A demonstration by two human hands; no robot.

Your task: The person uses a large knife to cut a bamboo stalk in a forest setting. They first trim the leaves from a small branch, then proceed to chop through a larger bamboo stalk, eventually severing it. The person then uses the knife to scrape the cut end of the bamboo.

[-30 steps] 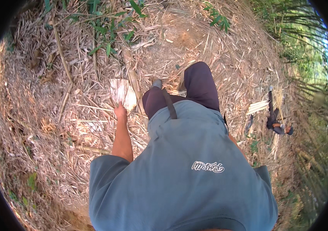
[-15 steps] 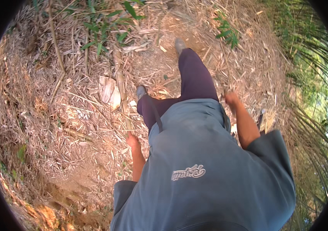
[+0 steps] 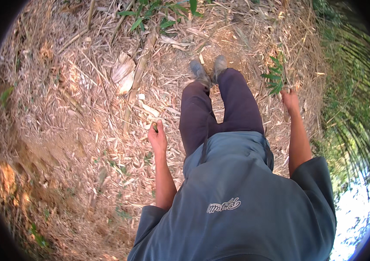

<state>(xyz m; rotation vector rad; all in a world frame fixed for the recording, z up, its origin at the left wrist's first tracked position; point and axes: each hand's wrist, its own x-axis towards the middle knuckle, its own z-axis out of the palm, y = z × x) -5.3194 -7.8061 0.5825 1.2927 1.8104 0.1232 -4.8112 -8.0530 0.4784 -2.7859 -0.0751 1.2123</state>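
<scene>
My left hand [image 3: 157, 135] is closed, thumb forward, over the pale leaf litter left of my legs. At its thumb shows the end of a small green piece [image 3: 155, 127]; the rest is hidden in the fist. My right hand [image 3: 291, 102] is held out to the right, its fingers curled round something slim that I cannot make out. Just ahead of that hand is a sprig of green leaves [image 3: 274, 76]; whether they touch, I cannot tell. Both my boots [image 3: 199, 69] stand close together on the ground.
Dry bamboo litter [image 3: 80, 108] covers the ground. A long pole [image 3: 140, 69] lies ahead to the left beside a broad dry sheath [image 3: 124, 74]. Leafy shoots [image 3: 163, 13] grow at the far edge, bamboo foliage [image 3: 354, 78] at the right. Bare soil [image 3: 46, 152] slopes at the left.
My feet have come together from a wide stride. My right hand has swung outward and forward, nearer the green sprig. The pole, by my left hand before, now lies farther ahead.
</scene>
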